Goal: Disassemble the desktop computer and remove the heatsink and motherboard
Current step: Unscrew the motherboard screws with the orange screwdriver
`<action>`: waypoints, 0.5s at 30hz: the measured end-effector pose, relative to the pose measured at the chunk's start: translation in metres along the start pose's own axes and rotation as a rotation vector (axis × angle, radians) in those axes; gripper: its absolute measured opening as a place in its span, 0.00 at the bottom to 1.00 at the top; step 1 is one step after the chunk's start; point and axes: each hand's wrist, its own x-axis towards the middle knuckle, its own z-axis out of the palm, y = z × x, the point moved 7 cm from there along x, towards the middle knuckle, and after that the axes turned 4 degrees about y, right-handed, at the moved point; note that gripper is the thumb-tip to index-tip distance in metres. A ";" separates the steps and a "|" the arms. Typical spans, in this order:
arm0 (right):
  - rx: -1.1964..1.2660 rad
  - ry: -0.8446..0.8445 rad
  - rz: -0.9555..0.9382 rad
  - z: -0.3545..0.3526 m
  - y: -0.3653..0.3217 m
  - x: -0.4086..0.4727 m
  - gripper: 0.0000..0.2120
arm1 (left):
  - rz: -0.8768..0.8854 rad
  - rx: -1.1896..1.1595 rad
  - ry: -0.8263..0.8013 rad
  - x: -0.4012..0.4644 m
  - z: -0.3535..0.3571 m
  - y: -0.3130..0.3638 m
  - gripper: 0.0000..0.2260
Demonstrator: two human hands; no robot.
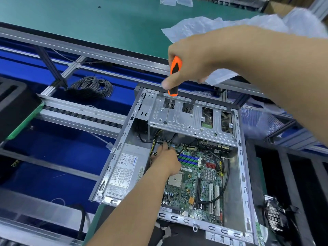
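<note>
right hand [193, 57]: was curled round the screwdriver [174, 75] handle, orange and black, held near upright above the case
screwdriver tip: thin shaft ran down to a screw spot on the drive cage [191, 118]; actual contact too small to confirm
left hand [167, 161]: was reaching into the case, fingers at the cable connectors [159, 142] by the motherboard's far-left corner; fingertips hidden among the wires, so can't tell whether it was pinching anything
motherboard [197, 180]: was lying flat on the case floor, bare CPU socket [174, 181] showing just beside the left wrist
power supply [124, 173]: sat in the case left of the board
computer case [242, 174]: side open, lay on the bench
heatsink [274, 214]: finned part with wires lay outside the case, to its right
background: coil of grey cable [92, 87] and crumpled plastic sheet [221, 27] on the green table [88, 23]
</note>
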 end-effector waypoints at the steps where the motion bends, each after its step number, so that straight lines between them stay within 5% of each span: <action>1: -0.056 0.000 0.023 0.001 0.000 0.001 0.38 | -0.001 0.002 -0.002 0.000 0.000 0.000 0.31; 4: -0.139 0.175 -0.007 -0.005 -0.007 0.001 0.39 | -0.002 0.004 -0.011 0.000 0.000 0.000 0.31; 6: -0.162 0.259 -0.086 -0.006 -0.011 0.003 0.29 | -0.001 -0.001 -0.013 -0.001 0.000 0.000 0.32; 10: -0.014 0.152 -0.203 -0.006 -0.012 0.002 0.10 | -0.003 -0.004 -0.008 -0.002 0.000 0.000 0.32; 15: -0.028 0.125 -0.043 -0.002 -0.001 0.003 0.32 | 0.000 -0.008 -0.004 -0.001 0.000 0.000 0.32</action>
